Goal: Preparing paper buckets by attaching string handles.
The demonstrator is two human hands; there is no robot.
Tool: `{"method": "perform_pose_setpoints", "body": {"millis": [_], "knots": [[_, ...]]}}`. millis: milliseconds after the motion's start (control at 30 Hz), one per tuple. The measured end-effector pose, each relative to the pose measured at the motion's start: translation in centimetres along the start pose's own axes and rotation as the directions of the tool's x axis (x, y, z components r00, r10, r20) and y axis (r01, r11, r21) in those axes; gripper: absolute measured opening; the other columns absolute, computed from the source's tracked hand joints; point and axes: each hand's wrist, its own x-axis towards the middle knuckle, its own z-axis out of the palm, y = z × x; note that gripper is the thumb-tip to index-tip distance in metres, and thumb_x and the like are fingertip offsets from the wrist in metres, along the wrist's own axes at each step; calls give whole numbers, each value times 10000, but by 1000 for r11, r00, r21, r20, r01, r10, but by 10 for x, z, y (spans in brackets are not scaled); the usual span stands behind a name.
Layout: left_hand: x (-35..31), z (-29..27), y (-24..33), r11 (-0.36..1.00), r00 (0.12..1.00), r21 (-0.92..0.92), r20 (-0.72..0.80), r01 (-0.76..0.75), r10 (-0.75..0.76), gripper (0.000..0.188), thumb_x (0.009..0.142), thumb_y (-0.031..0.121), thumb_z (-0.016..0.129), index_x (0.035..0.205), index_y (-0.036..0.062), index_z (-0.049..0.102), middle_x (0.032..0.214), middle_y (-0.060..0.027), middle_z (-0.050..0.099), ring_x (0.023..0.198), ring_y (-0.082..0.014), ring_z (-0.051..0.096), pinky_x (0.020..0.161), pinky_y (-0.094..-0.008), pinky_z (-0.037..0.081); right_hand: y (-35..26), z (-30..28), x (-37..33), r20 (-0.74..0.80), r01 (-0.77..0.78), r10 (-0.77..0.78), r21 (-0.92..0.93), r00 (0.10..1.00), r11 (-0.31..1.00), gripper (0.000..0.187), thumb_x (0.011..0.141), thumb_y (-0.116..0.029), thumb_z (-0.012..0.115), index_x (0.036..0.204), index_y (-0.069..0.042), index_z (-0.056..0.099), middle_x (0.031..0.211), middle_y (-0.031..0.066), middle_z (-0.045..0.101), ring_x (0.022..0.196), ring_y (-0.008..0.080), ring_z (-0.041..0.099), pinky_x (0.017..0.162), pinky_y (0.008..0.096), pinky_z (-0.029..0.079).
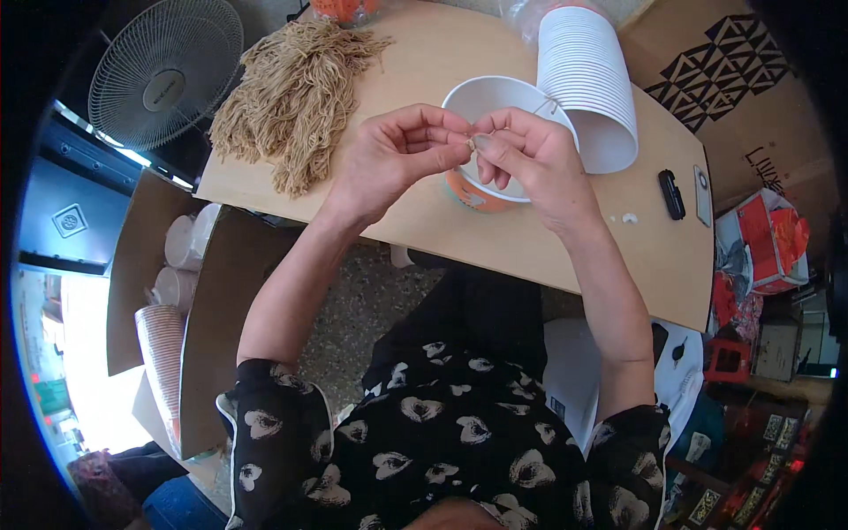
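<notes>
Patterned shirt [442, 424]; both hands [389, 157] [541, 163], tight grip on pale scrap [473, 142].

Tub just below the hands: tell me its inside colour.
The tub is white inside, best seen in the head view.

We see white glare burn out the lower left while soft light covers the table [424, 62] and edges bend toward black.

Wood-grain table [442, 49], pale, curved edge. Terrazzo floor [360, 305], speckled grey-brown. Electric fan [165, 88], wire guard, upper left. Plastic stool [728, 345], red, right. White glare [99, 362], far left.
</notes>
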Motion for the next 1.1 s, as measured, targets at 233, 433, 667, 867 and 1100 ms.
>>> {"method": "perform_pose_setpoints", "body": {"millis": [233,433,667,867,1100], "knots": [[0,-3,-5,997,998,54,15,-55,54,161,897,18,742,1049,-8,695,984,-51,723,929,-103,681,868,-245,557,0,1,-2,4,-4,4,-23,1000,1000,142,965,-38,626,1076,51,615,766,50,670,675,68,591,612,215,481],[-1,-3,-10,995,995,26,17,-97,97,149,907,23,735,1044,-10,687,989,-57,720,928,-104,679,875,-252,555,-2,3,-5,11,35,-34,-94,999,995,152,952,-16,634,1079,55,589,751,46,679,689,69,618,651,223,507],[-2,-2,-11,996,996,-14,0,-85,85,151,915,31,730,1054,-9,684,990,-63,719,925,-113,677,874,-260,555,-5,4,-5,23,52,-50,-134,999,990,174,936,-5,653,1087,50,587,739,43,681,690,71,629,669,231,514],[-2,-2,-15,995,996,-21,-2,-93,93,131,918,18,719,1043,-3,686,969,-61,723,911,-112,675,862,-264,557,-5,3,-6,48,61,-55,-142,997,988,216,921,-12,679,1111,37,589,732,37,687,697,70,635,699,242,522],[-2,-1,-16,993,996,-70,6,-91,92,111,925,13,708,1030,-7,680,970,-70,724,901,-118,680,861,-270,560,-5,-1,-9,62,62,-55,-117,997,991,217,935,-19,660,1135,33,590,765,37,687,727,66,640,707,237,520]]}}
